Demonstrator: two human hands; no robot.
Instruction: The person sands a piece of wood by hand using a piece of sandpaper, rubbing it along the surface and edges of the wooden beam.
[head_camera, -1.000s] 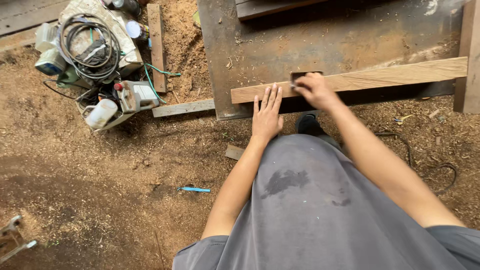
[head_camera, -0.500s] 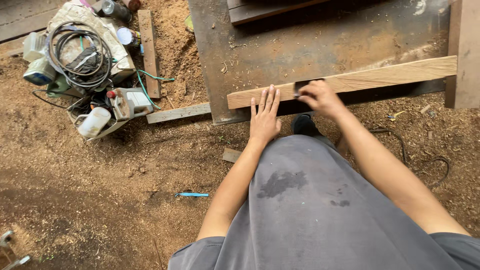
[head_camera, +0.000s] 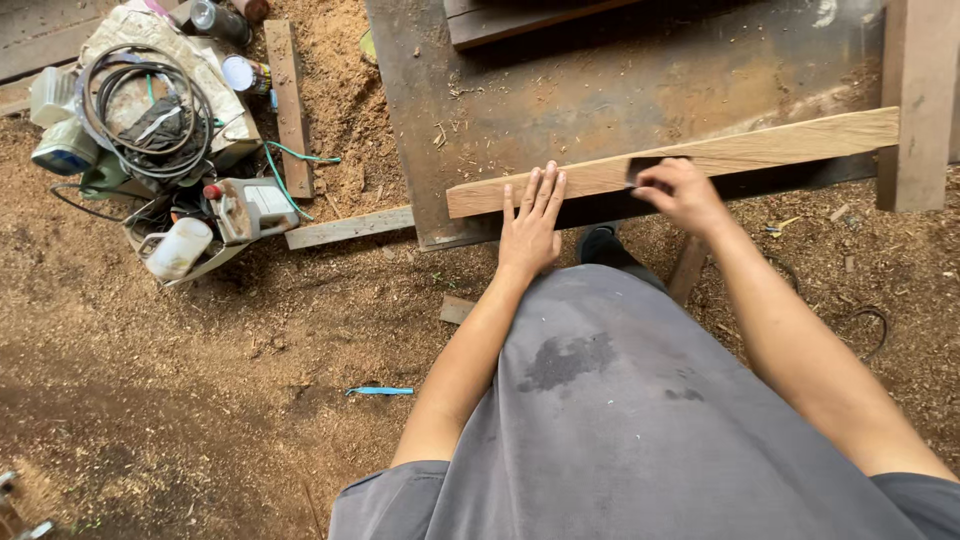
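Observation:
A long pale wooden plank (head_camera: 760, 150) lies across a dark, dusty metal table top (head_camera: 620, 90). My left hand (head_camera: 530, 225) rests flat on the plank's near edge, close to its left end, fingers spread. My right hand (head_camera: 680, 192) is closed on a small dark flat tool (head_camera: 643, 167) pressed against the plank's face, a little right of the left hand. My grey shirt fills the lower middle of the view.
A pile of power tools, coiled cables and cans (head_camera: 150, 130) sits on the sawdust floor at the upper left. Loose wood strips (head_camera: 345, 228) lie beside the table. A blue pen-like object (head_camera: 380, 391) lies on the ground. An upright wooden post (head_camera: 915, 100) stands at the right.
The view has shifted slightly, so plank and hands sit a little differently in frame. Both hands keep their places on the plank; the right hand has moved slightly along it.

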